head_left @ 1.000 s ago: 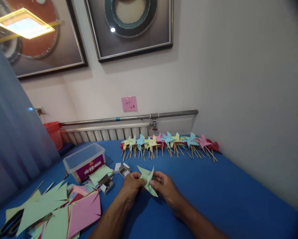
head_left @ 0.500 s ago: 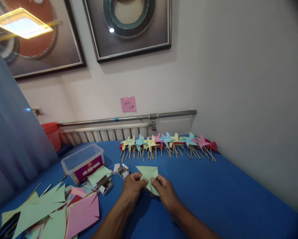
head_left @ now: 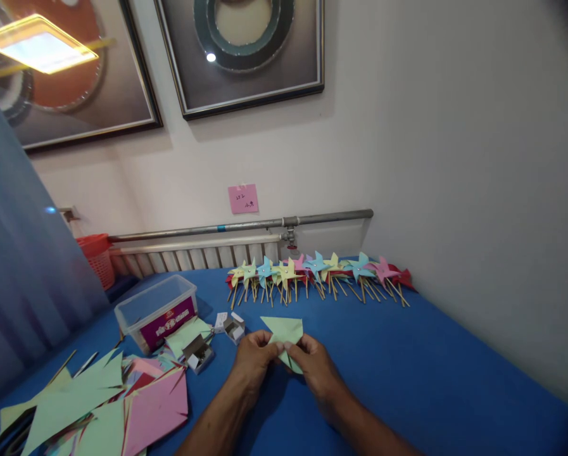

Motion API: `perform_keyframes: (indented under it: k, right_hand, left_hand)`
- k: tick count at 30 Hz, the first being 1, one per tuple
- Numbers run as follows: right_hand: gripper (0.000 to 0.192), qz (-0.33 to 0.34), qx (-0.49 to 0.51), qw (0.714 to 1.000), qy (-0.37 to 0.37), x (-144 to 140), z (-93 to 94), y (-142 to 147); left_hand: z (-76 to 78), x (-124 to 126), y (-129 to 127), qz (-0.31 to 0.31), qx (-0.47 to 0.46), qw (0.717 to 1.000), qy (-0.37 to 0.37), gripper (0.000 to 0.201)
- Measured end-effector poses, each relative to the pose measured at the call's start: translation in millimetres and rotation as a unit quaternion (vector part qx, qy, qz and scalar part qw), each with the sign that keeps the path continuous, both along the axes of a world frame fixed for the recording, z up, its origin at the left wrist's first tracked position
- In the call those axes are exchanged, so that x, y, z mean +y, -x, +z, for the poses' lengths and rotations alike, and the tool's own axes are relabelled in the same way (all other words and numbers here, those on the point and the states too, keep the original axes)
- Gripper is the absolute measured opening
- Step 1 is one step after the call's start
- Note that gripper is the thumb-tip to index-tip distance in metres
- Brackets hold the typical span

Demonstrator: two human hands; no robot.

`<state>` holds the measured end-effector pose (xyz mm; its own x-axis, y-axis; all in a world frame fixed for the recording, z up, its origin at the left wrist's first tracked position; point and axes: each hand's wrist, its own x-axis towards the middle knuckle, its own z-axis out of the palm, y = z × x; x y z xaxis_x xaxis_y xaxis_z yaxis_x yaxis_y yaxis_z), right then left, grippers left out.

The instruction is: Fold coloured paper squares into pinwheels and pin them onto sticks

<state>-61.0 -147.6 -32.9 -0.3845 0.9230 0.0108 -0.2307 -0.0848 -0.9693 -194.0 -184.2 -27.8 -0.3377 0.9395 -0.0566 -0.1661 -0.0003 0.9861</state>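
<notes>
A light green paper pinwheel blank (head_left: pixel 285 328) is held up above the blue-covered table (head_left: pixel 383 367), partly folded toward its centre. My left hand (head_left: pixel 255 358) grips it from the left, thumb pressed near the middle. From the other side my right hand (head_left: pixel 312 364) pinches it, and the two thumb tips meet at the paper's centre. The fingers behind the paper are hidden. Just left of my left hand stand two small opened cardboard boxes, one nearer (head_left: pixel 199 354) and one farther (head_left: pixel 233 327).
Finished pinwheels (head_left: pixel 316 266) on sticks lie in a row along the back. At left are a clear plastic tub (head_left: pixel 156 310), cut paper sheets in green and pink (head_left: pixel 155 405), and black-handled scissors (head_left: pixel 15 434) partly under paper. A red basket (head_left: pixel 98 259) stands by the curtain.
My right thumb has moved left to meet the left thumb at the paper's centre, bringing a folded part inward. The view has shifted slightly.
</notes>
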Motion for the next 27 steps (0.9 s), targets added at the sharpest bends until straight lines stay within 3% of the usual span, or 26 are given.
perform_keyframes:
  k: [16,21,27]
  right_hand:
    - [0.039,0.017,0.061,0.998,0.013,5.1,-2.8,-1.0]
    - [0.039,-0.032,0.060,0.998,-0.017,8.1,3.1,-6.7]
    - [0.048,-0.023,0.026,0.998,-0.057,8.7,12.7,-13.4]
  left_hand:
    - [6.2,-2.6,-1.6,0.005,0.061,0.998,0.001,0.037]
    - [-1.4,0.3,-2.1,0.020,0.075,0.997,0.018,0.032]
    - [-3.4,1.5,1.0,0.023,0.076,0.997,0.025,0.023]
